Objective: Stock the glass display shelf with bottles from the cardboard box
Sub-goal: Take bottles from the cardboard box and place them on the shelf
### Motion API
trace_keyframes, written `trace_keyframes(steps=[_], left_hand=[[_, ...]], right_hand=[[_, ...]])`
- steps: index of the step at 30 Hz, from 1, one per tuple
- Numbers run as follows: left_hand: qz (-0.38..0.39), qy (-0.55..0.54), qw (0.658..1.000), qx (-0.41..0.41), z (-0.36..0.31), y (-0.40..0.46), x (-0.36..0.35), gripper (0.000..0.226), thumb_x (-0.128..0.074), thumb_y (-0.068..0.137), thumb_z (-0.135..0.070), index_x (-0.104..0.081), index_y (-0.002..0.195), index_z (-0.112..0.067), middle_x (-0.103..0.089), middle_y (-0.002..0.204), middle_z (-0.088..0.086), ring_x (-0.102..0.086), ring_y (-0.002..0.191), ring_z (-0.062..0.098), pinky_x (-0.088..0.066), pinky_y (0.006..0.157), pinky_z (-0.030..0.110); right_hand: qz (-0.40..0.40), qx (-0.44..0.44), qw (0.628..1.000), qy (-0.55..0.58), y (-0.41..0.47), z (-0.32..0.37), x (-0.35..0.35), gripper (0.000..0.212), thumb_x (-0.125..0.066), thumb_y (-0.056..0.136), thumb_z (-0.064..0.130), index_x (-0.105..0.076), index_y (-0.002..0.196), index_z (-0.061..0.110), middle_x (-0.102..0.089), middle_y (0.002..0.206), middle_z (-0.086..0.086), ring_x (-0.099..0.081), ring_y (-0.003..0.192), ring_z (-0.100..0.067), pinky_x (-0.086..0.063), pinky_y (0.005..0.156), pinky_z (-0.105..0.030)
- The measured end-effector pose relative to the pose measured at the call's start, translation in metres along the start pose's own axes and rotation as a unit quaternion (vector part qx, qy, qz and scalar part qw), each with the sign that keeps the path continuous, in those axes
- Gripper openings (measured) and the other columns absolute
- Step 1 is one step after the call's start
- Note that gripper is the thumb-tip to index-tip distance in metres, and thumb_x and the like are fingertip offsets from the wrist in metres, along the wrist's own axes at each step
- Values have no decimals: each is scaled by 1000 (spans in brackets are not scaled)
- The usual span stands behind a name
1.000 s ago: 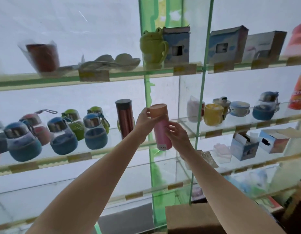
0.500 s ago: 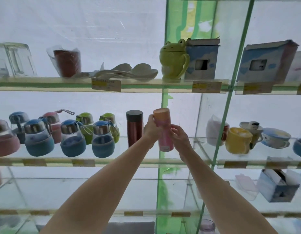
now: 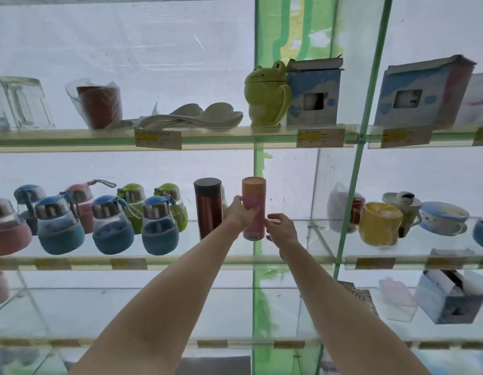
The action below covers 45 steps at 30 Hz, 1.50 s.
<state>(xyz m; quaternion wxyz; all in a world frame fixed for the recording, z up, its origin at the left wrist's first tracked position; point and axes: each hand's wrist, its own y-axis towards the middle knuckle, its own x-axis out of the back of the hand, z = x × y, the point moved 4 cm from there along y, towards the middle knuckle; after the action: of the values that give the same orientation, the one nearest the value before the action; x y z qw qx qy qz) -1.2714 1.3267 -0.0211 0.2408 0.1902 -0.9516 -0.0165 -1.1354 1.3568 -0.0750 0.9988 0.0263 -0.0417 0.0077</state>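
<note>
Left hand (image 3: 239,215): fingers curled round the middle of the pink bottle (image 3: 253,209), gripping it.
Right hand (image 3: 281,231): just right of the bottle's lower half, fingers loosely bent; fingertips seem to touch it, hard to tell.
Pink bottle: upright on the middle glass shelf (image 3: 235,259), set back from the front edge.
Left neighbour: dark red flask (image 3: 207,209), narrow gap between.
Right side: open glass up to the green upright (image 3: 351,201).

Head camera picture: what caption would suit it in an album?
Left hand holds a pink bottle upright beside the dark red flask on the glass shelf.
</note>
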Motion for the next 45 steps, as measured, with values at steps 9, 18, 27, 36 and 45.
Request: trace_keyframes(steps=[9, 18, 27, 36, 45], left_hand=[[81, -112, 990, -4, 6, -64, 20, 14, -63, 95, -17, -58, 100, -5, -68, 89, 18, -66, 72, 27, -59, 76, 45], [196, -121, 973, 31, 59, -141, -28, 16, -59, 97, -12, -58, 108, 0, -67, 82, 18, -59, 63, 24, -47, 58, 29], [306, -120, 937, 119, 147, -229, -95, 7, -55, 100, -9, -54, 104, -3, -62, 86, 22, -55, 62, 25, -43, 57, 29], [347, -84, 911, 206, 232, -281, -156, 20, -55, 101, -21, -55, 112, -4, -64, 82, 14, -59, 61, 23, -49, 58, 31], [358, -44, 883, 302, 301, -320, -203, 28, -49, 103, -36, -57, 106, -9, -64, 95, 12, -58, 73, 22, -47, 63, 28]], right_hand=[[-72, 16, 994, 81, -49, -1, 29, 10, -69, 91, 14, -69, 100, 8, -73, 95, -15, -69, 84, -25, -59, 88, -46], [-136, -45, 985, 95, -146, -51, 72, 10, -65, 94, 8, -63, 102, 1, -66, 84, -12, -64, 72, -22, -57, 70, -35], [-114, -190, 975, 19, -227, -172, 114, 22, -66, 96, 29, -65, 97, 8, -67, 88, -7, -64, 76, -20, -54, 67, -31], [-135, -287, 948, 32, -291, -276, 123, 26, -68, 94, 35, -65, 98, 10, -68, 86, -5, -63, 73, -18, -55, 73, -34], [-143, -398, 906, 29, -338, -383, 140, 34, -63, 96, 41, -66, 106, 9, -69, 95, -6, -63, 83, -18, -56, 82, -35]])
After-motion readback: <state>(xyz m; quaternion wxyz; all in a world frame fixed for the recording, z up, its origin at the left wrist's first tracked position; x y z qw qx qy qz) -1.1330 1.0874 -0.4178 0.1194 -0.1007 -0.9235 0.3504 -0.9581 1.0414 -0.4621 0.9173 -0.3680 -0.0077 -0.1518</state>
